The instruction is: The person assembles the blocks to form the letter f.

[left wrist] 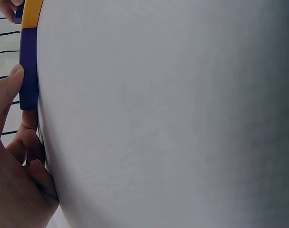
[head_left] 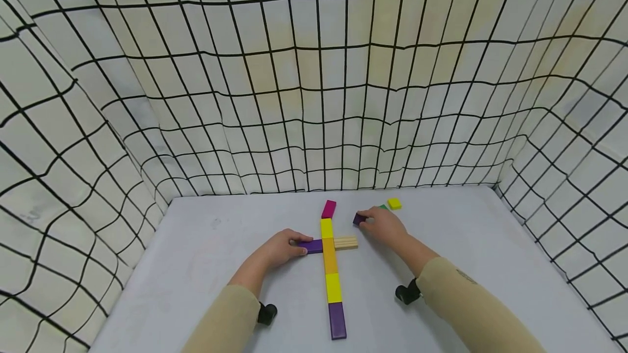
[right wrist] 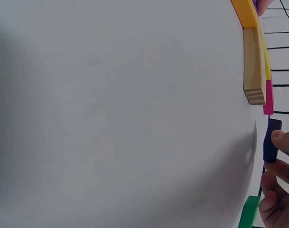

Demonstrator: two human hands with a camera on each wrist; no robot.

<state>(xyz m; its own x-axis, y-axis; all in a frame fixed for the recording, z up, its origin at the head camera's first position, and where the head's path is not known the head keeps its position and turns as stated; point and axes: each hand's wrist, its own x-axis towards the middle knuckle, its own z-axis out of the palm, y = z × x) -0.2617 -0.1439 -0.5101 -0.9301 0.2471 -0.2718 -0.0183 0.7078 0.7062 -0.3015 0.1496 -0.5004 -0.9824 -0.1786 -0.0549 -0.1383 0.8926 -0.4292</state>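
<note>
My left hand pinches a flat purple block between thumb and fingers. Its far end meets the left side of an orange block. On the orange block's right side lies a grooved plain wooden block. My right hand grips a small dark purple block by its edges, lifted slightly off the table in the right wrist view. The orange block belongs to a column with a yellow block above, another yellow block below, and a purple block at the near end.
A magenta block lies tilted at the column's far end. Beyond my right hand are a yellow block and a partly hidden green block. Black netting over white sheeting surrounds the white table at the back and sides.
</note>
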